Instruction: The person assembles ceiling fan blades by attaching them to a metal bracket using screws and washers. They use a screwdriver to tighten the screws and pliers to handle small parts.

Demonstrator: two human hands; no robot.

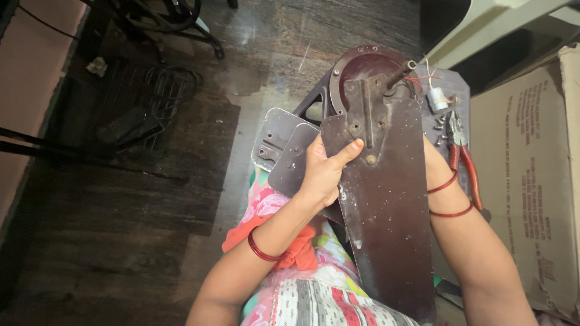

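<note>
A long dark-brown metal fan blade [386, 205] lies across my lap, its bracket end reaching onto a round maroon fan motor housing [365, 66]. My left hand [326, 172] grips the blade's left edge, thumb pressed on top near the bracket. My right hand [430, 162] is behind the blade's right edge and mostly hidden; only the wrist with red bangles shows. Two more blades [284, 148] lie beneath, to the left.
Red-handled pliers [462, 163], loose screws [440, 130] and a small white capacitor [437, 99] with wires lie right of the housing. A cardboard box [531, 181] stands at the right. Dark floor and a black metal stand [139, 115] are at the left.
</note>
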